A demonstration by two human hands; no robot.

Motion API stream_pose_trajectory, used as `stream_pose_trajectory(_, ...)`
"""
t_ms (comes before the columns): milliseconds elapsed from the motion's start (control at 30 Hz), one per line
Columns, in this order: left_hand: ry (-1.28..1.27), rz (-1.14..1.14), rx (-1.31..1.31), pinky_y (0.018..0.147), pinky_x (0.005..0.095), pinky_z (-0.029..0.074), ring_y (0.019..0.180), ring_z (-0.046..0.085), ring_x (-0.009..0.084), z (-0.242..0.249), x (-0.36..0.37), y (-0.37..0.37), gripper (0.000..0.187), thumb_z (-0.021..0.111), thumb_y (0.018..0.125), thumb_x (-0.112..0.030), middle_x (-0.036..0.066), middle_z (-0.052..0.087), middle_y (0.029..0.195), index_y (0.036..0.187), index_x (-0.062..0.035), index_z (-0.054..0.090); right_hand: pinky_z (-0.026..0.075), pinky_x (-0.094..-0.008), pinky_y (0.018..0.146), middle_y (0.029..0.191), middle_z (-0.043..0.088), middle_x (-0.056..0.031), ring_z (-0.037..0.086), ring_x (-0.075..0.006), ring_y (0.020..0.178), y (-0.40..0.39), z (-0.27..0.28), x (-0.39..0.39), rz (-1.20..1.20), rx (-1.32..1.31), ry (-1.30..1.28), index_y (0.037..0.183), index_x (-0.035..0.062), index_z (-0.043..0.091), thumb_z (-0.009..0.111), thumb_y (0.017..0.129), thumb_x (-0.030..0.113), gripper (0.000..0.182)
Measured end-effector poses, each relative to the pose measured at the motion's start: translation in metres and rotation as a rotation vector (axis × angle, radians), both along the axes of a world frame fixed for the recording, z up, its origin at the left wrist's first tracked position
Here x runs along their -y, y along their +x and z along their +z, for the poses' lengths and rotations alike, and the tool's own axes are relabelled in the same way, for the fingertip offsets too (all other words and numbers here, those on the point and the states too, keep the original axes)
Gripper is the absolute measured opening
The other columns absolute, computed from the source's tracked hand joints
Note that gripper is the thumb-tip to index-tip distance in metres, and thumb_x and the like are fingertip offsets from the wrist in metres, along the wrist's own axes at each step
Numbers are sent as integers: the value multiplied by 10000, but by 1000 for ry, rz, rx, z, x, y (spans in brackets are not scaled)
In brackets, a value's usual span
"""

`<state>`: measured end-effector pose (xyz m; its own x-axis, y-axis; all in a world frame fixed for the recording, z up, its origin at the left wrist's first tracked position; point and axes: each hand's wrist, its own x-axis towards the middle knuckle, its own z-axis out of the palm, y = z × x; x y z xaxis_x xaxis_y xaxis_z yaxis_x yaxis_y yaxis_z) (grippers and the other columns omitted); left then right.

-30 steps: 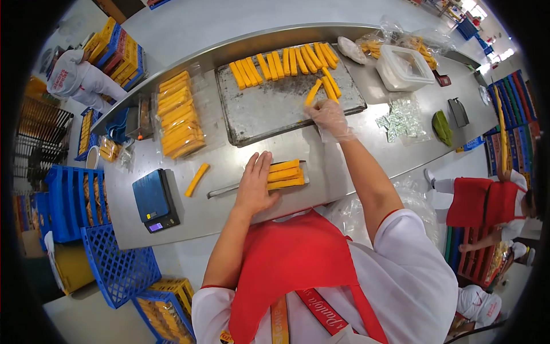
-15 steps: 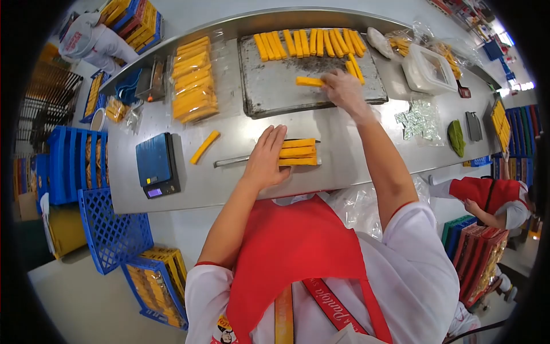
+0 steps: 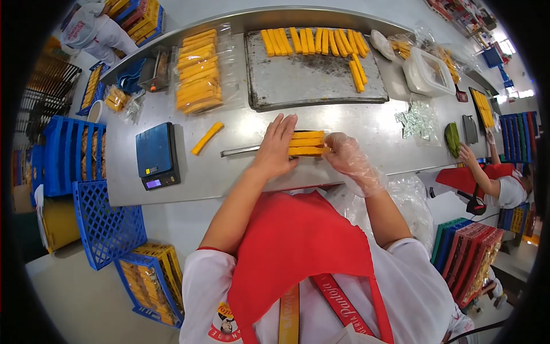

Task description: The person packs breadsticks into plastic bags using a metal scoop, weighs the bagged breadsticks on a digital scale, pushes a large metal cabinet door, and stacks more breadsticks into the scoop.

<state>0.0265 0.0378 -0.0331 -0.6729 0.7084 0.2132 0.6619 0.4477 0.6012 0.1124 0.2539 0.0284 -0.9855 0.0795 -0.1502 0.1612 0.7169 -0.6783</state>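
Orange sticks [image 3: 306, 143], three or four of them side by side, lie in a small stack on the steel table [image 3: 366, 129], close to its near edge and just below the baking tray [image 3: 309, 80]. The left hand [image 3: 277, 146] lies flat with its fingers [image 3: 285, 127] straight and together, their sides pressed against the left ends of the sticks. The right hand [image 3: 344, 153], in a thin clear glove, comes in from the other side; its fingers are loosely curled and touch the right end of the nearest stick, so the stack sits squeezed between the two hands. Whether the right fingers pinch that stick or only push it, I cannot tell. A flat metal strip [image 3: 240, 151] runs out to the left from under the left hand.

On the tray a row of the same sticks lines the far edge, with two more lying apart at the right. A single loose stick [image 3: 207, 137] lies on the table left of the hands, beside a blue scale [image 3: 154, 153]. Clear bags of packed sticks [image 3: 197, 71] rest further back, and small sachets [image 3: 415, 119] and a white tub [image 3: 427, 73] stand to the right. Blue crates [image 3: 106, 229] sit on the floor at the left.
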Motion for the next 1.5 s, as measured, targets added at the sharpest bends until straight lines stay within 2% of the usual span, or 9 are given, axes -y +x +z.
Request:
stream_pose_trajectory(100,-89,58,-10,1201,491,253,1473,216,404,9,7,2,1130,817,620,-204,169,302,1569,1554,-42,201,545,-420,766,894,686,-195,679,-342,831,-2,-8,-10,-48,9,82,1032,4,656,715,787,149,291)
stream_pose_trajectory(267,88,322,-77,1182,497,268,1421,322,431,28,69,-2,946,759,713,-208,223,397,1499,1514,-7,297,542,-313,644,803,676,-97,662,-181,682,-13,-24,-16,-161,176,-534,999,-21,642,673,816,116,231)
stream_pose_trajectory(433,74,730,-225,1088,470,390,1288,473,422,-3,151,-21,796,686,776,-112,247,488,1407,1482,15,340,519,-278,600,771,660,-82,634,-144,652,-15,-37,-47,-384,140,-428,1001,-29,635,649,849,121,214)
stream_pose_trajectory(567,-289,882,50,936,501,478,1043,604,387,-13,182,-37,759,665,771,-85,166,674,1086,1474,-56,379,510,-331,603,756,680,-93,616,-165,633,8,-83,-83,-392,47,-254,949,-9,682,634,856,234,264)
stream_pose_trajectory(733,-243,782,-2,850,479,502,923,655,364,-11,165,-58,773,697,753,-73,120,704,927,1466,-57,400,549,-403,683,725,695,-176,694,-282,689,32,-71,-101,-615,116,-136,896,-3,706,614,843,221,248)
stream_pose_trajectory(900,-160,537,-13,905,477,455,986,608,326,16,73,-85,797,690,770,-74,64,680,947,1496,-77,361,542,-455,804,833,688,-265,679,-424,853,67,-85,-174,-1006,-229,119,927,-16,712,614,847,185,237)
stream_pose_trajectory(1133,-353,363,-84,984,511,399,1119,571,355,12,-33,-126,834,735,812,-189,120,642,1184,1525,-90,314,528,-489,827,935,682,-240,658,-412,901,62,-92,-236,-894,-355,461,913,-14,699,668,829,219,249)
stream_pose_trajectory(1367,9,119,-316,1052,449,402,1246,521,396,33,-54,-74,668,688,867,-95,232,537,1387,1465,16,414,547,-459,702,824,666,-186,680,-337,817,39,-109,-236,-698,-9,775,852,16,651,596,761,46,111)
stream_pose_trajectory(1500,111,0,-211,953,435,462,1129,587,370,31,-47,-55,349,653,909,-48,205,619,1245,1248,18,602,544,-435,678,780,693,-195,694,-343,751,78,-94,-193,-973,-155,350,771,8,647,555,844,174,203)
